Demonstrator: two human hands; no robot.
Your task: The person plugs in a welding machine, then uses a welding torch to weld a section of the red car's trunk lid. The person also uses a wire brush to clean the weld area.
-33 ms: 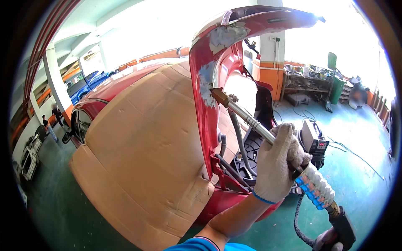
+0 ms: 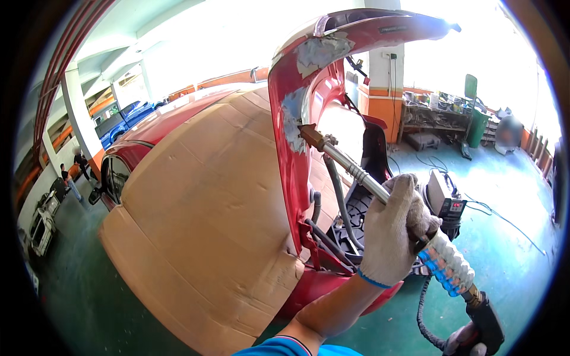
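Observation:
A dent puller [image 2: 351, 166] with a long metal shaft runs slantwise across the middle right. Its brass-coloured tip meets a grey, paint-stripped patch [image 2: 294, 115] on a curved red car body panel [image 2: 284, 178]. My left hand [image 2: 389, 237], in a pale knitted glove, is closed around the shaft. Below it, a ribbed clear-and-white sleeve [image 2: 448, 264] leads to a black pistol grip [image 2: 488, 323]. My right hand [image 2: 464, 341], also gloved, wraps that grip at the lower edge and is partly hidden. A second stripped patch [image 2: 323, 52] shows higher up the panel.
Brown cardboard [image 2: 202, 207] covers much of the red car beside the panel. A boxy machine [image 2: 442, 199] with red lights stands on the green floor, cables trailing around it. Behind are a cluttered workbench [image 2: 436, 115] and a green bin [image 2: 477, 127]. Two people [image 2: 71, 178] stand far left.

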